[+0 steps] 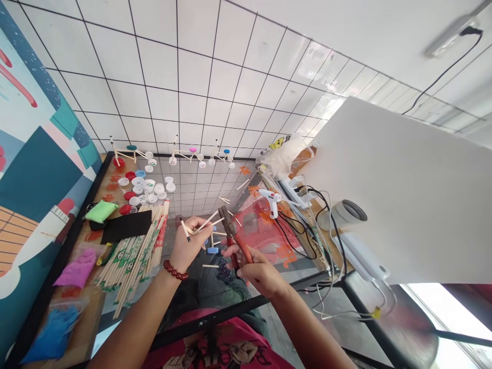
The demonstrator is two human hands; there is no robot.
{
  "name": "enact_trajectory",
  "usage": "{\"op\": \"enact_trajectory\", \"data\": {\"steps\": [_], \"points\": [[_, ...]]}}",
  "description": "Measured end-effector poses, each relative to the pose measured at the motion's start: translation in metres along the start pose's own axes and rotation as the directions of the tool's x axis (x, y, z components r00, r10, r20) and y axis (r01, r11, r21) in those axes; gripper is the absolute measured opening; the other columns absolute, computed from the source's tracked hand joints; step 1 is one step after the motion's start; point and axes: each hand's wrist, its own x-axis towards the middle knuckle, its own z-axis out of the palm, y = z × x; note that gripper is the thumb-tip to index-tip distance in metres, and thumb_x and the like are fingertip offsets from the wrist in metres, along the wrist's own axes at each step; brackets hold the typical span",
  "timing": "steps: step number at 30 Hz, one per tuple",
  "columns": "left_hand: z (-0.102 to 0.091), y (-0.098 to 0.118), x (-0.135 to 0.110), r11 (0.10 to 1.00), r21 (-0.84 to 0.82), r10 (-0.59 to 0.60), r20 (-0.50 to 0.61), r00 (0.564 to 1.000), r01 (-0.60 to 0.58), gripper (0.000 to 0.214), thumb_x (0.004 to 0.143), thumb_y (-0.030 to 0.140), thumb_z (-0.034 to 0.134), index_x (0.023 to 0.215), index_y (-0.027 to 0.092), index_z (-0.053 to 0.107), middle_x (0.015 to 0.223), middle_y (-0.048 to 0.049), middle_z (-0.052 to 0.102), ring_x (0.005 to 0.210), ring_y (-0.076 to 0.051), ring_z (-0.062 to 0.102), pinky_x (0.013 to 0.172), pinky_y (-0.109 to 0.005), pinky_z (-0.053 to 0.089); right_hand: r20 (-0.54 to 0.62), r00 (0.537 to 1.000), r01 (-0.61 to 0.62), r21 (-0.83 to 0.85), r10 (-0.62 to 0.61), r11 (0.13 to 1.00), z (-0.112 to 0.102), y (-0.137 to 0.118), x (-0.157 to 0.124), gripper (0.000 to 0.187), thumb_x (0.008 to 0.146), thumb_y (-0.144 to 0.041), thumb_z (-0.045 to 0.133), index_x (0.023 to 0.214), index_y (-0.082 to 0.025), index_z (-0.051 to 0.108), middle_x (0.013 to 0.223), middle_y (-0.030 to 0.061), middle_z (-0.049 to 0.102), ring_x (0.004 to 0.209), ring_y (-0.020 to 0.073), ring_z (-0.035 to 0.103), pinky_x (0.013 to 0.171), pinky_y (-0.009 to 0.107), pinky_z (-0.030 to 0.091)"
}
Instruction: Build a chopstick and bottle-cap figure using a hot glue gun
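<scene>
My left hand, a beaded bracelet at its wrist, is closed on thin wooden sticks. One short stick with a black end pokes up out of this hand. My right hand grips red-handled pliers, their dark jaws at the far ends of the sticks. Whether the jaws touch a stick I cannot tell. Just under the hands, a small blue piece with sticks lies on the glass tabletop, partly hidden. A loose cut stick lies nearby.
On the left are bundled chopsticks, a black sheet, bottle caps and bags of green, pink and blue material. Stick-and-cap models line the back edge. A glue gun and cables occupy the right.
</scene>
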Motion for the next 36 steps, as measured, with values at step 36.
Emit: {"op": "enact_trajectory", "data": {"steps": [36], "points": [[0.0, 0.013, -0.005, 0.984, 0.136, 0.11, 0.063, 0.992, -0.118, 0.021, 0.074, 0.032, 0.067, 0.06, 0.016, 0.067, 0.073, -0.0054, 0.063, 0.065, -0.015, 0.057, 0.052, -0.024, 0.046, 0.024, 0.997, -0.06, -0.361, 0.073, 0.931, -0.018, -0.013, -0.008, 0.028, 0.068, -0.019, 0.065, 0.097, -0.018, 0.068, 0.077, -0.0009, 0.056, 0.068, 0.0123, 0.048, 0.064, 0.026, 0.038]]}}
